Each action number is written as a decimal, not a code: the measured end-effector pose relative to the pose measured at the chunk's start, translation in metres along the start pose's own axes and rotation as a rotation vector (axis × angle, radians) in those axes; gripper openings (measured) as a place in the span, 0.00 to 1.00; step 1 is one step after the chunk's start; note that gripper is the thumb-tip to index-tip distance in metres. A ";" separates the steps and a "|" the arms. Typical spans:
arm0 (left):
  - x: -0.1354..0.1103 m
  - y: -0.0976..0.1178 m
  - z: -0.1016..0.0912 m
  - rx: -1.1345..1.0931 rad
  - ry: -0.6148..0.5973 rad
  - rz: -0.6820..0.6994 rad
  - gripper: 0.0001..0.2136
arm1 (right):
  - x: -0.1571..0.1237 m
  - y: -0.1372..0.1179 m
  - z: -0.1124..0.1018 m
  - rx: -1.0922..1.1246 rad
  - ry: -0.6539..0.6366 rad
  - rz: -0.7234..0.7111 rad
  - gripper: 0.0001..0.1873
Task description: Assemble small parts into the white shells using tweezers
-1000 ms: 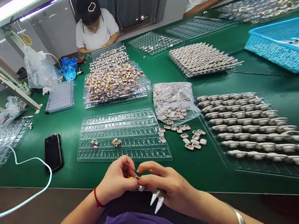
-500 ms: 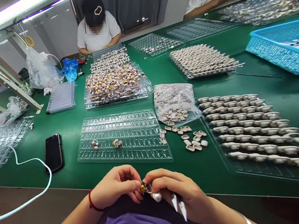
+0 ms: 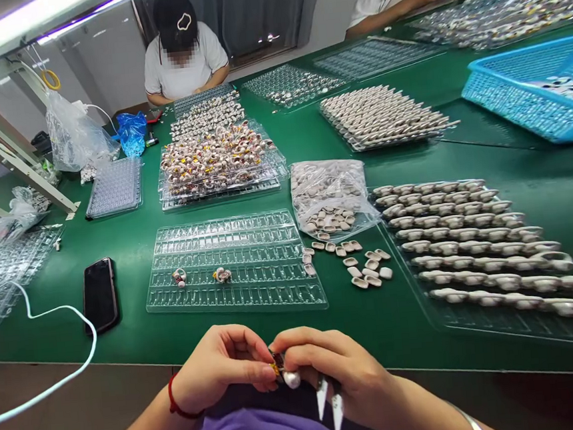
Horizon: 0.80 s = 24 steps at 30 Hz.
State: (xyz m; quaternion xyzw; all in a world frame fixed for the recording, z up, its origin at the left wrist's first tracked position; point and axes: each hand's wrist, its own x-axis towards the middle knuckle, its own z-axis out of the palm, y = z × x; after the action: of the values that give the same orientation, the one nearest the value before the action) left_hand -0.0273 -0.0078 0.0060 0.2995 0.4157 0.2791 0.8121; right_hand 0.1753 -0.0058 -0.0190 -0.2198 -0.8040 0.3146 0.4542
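Near the table's front edge, my left hand (image 3: 224, 367) pinches the yellow side of a small part with a round white end (image 3: 291, 379). My right hand (image 3: 337, 364) grips the same part between thumb and fingers. Two pale pointed blades, which look like tweezers (image 3: 338, 414), stick out below my right hand. Fingers cover much of the part. Just beyond my hands lies a clear tray (image 3: 254, 301) with rows of slots. Two small assemblies rest in it, one at left (image 3: 179, 277) and another (image 3: 222, 275) nearer the middle.
A bag of beige shells (image 3: 331, 187) has loose shells (image 3: 370, 274) beside it. Filled trays stand at right (image 3: 495, 257) and behind (image 3: 218, 157). A phone (image 3: 99, 295) and a white cable (image 3: 65, 378) lie left. Across the table sits a person (image 3: 185, 63); a blue basket (image 3: 523, 110) is far right.
My fingers have drawn closer together around the small part, and its yellow side shows less. The round white end has shifted slightly left. The whole view has moved a little.
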 end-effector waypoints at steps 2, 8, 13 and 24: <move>-0.001 0.000 0.001 0.005 0.007 0.014 0.17 | 0.000 0.000 0.000 -0.025 0.001 -0.012 0.12; -0.001 0.000 0.005 0.050 0.030 0.090 0.20 | -0.003 -0.001 0.001 -0.059 0.014 -0.028 0.11; -0.001 0.003 0.005 0.153 0.038 0.120 0.19 | -0.003 0.000 0.002 -0.056 -0.003 -0.048 0.12; 0.002 0.014 0.003 0.199 -0.023 0.081 0.19 | 0.003 -0.001 -0.002 0.039 -0.039 -0.066 0.11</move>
State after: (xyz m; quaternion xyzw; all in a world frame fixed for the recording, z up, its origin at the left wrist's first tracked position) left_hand -0.0263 0.0021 0.0166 0.3983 0.4199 0.2655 0.7711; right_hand 0.1752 -0.0038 -0.0155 -0.1781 -0.8134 0.3190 0.4528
